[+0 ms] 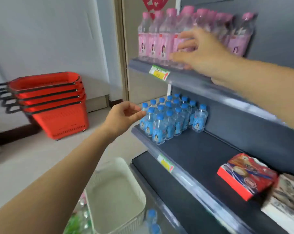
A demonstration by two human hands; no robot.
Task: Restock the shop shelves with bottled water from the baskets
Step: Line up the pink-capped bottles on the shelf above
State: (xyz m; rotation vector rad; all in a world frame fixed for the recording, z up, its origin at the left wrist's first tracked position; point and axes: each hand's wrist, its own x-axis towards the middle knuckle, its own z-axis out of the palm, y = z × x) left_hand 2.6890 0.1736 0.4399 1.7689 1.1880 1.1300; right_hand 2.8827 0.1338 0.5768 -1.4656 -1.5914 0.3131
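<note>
Pink-capped water bottles [161, 38] stand in rows on the upper shelf [190, 80]. My right hand [200, 49] reaches across their fronts, fingers spread and straight, touching the labels. Small blue-capped bottles [170, 119] are grouped at the left end of the middle shelf [202, 149]. My left hand [124, 115] hovers just left of them with loosely curled fingers and holds nothing. A white basket [131, 166] sits on the floor below, empty inside. A couple of blue-capped bottles [152, 220] show beside it at the bottom edge.
A stack of red shopping baskets [58, 105] stands on the floor by the left wall. A red snack pack [247, 176] and a grey-white pack [288, 200] lie on the lower shelf at right. Green-labelled bottles [77, 222] show at the bottom left of the white basket.
</note>
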